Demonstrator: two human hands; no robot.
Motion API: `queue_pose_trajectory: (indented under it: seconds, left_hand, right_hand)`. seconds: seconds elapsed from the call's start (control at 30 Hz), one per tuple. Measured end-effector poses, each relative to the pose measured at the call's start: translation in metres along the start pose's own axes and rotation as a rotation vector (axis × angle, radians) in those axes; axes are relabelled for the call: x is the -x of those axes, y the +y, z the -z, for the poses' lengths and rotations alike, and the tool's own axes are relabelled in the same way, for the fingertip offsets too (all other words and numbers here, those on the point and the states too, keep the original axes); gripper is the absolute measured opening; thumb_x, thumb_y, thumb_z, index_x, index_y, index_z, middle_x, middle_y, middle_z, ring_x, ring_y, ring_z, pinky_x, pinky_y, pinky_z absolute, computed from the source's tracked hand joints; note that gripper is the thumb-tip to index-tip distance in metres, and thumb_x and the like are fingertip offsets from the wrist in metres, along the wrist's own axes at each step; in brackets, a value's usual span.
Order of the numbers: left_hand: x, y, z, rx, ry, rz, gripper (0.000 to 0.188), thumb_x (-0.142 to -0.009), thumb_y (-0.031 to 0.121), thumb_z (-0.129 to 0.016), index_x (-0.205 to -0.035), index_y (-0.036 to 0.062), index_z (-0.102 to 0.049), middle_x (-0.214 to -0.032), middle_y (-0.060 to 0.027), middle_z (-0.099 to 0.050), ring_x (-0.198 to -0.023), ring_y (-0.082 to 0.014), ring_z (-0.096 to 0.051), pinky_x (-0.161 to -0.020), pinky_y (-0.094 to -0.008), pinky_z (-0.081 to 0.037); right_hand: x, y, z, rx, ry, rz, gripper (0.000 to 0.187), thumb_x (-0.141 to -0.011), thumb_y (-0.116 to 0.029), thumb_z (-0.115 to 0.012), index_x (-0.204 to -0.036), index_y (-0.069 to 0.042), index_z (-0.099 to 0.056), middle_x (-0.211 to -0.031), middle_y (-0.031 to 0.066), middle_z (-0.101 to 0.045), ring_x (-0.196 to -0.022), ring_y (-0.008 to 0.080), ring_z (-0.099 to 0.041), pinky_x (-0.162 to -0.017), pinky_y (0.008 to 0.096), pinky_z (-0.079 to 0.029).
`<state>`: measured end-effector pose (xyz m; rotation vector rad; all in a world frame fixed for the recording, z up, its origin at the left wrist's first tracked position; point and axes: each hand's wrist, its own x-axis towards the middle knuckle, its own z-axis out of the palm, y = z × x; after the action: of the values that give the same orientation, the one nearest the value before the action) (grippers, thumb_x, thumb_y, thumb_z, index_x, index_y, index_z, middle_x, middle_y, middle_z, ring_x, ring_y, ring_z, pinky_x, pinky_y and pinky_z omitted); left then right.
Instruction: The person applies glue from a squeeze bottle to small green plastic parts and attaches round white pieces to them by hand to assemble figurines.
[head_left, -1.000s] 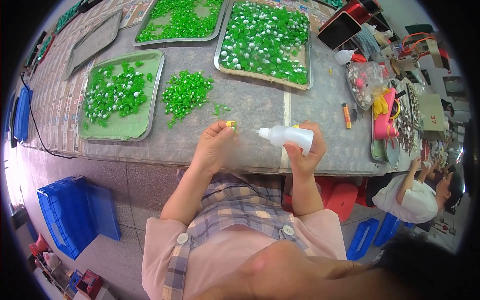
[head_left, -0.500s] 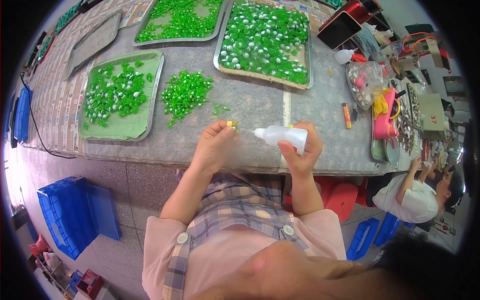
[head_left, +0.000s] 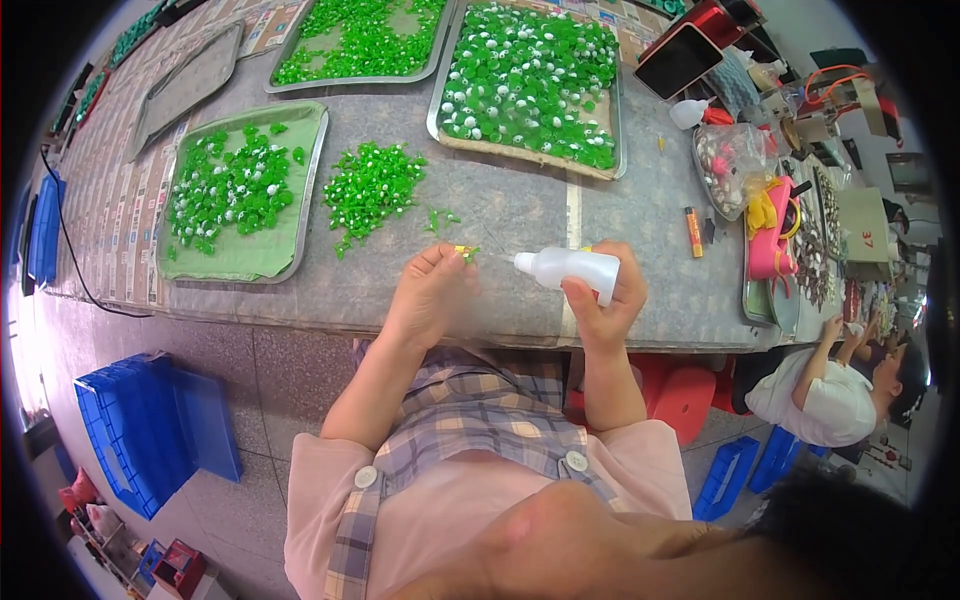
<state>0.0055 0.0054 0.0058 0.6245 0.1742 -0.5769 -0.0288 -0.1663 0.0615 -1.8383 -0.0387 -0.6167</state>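
My right hand (head_left: 604,300) grips a white squeeze bottle (head_left: 566,268) lying sideways, its thin nozzle pointing left. My left hand (head_left: 430,292) pinches a small green and yellow piece (head_left: 463,251) at its fingertips, right at the nozzle tip. Both hands hover over the near edge of the grey table (head_left: 520,215). A loose heap of green pieces (head_left: 372,187) lies just beyond my left hand, with a few stray ones (head_left: 438,217) closer in.
A metal tray with a green liner and green pieces (head_left: 240,190) sits left. Two more trays of green pieces (head_left: 530,85) stand farther back. Clutter, a pink object (head_left: 768,240) and a bag lie right. Another person (head_left: 835,385) sits at right. Blue crates (head_left: 150,430) rest on the floor.
The bottle has shifted a little left, its nozzle closing on the piece in my left hand. Both hands otherwise stay where they were.
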Motion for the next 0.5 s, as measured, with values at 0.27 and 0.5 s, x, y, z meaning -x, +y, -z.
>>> queue_pose_trajectory:
  seconds: [0.27, 0.5]
  left_hand:
    - [0.0003, 0.0005, 0.0017, -0.014, -0.002, -0.02, 0.007, -0.073, 0.012, -0.054, -0.074, 0.0057, -0.051, -0.067, -0.0022, -0.052, -0.059, -0.0093, -0.048, -0.055, -0.0221, -0.04]
    - [0.0033, 0.0015, -0.0035, -0.301, 0.12, -0.299, 0.012, -0.069, -0.002, -0.054, -0.08, 0.0026, -0.054, -0.075, -0.0027, -0.056, -0.068, -0.0096, -0.053, -0.061, -0.0209, -0.042]
  right_hand:
    - [0.0021, 0.0026, 0.0035, -0.137, 0.036, -0.051, 0.026, -0.062, -0.018, -0.066, -0.072, -0.002, -0.048, -0.062, 0.001, -0.049, -0.053, 0.0053, -0.043, -0.046, 0.0177, -0.033]
    - [0.0067, 0.0074, 0.0016, -0.179, 0.036, -0.068, 0.024, -0.063, -0.017, -0.064, -0.073, -0.003, -0.047, -0.062, -0.0002, -0.049, -0.053, 0.0035, -0.041, -0.046, 0.0162, -0.031]
